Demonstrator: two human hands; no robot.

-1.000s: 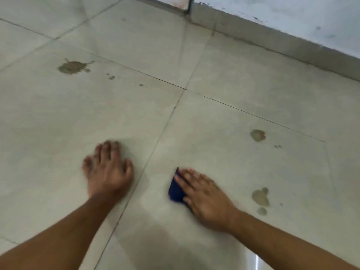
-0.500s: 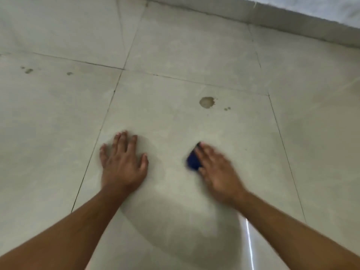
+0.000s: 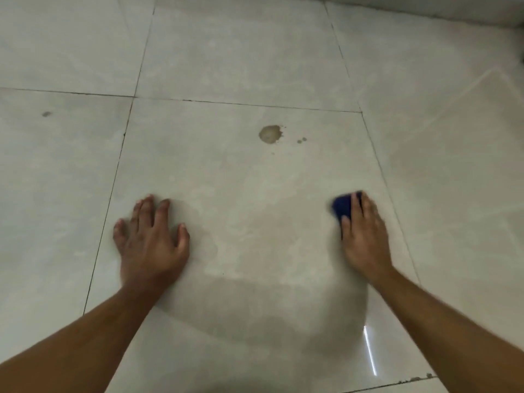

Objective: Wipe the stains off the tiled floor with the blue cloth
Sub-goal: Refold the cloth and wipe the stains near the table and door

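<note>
My right hand [image 3: 365,236] presses a small blue cloth [image 3: 342,207] flat onto the grey tiled floor [image 3: 241,194]; only the cloth's left part shows past my fingers. My left hand [image 3: 153,239] lies flat on the same tile with fingers spread, holding nothing. A brown round stain [image 3: 270,134] with two tiny specks [image 3: 301,140] beside it sits farther out on this tile, between and beyond both hands. A faint small spot [image 3: 46,114] marks the tile to the left.
The base of a wall [image 3: 425,7] runs along the top right. Dark grout lines [image 3: 119,171] divide the large tiles. A bright light streak [image 3: 370,350] reflects off the floor near my right forearm.
My right hand has slid the cloth to the right across the tile, away from my left hand. The view has shifted, and the two stains near my right hand one second ago are gone from sight.
</note>
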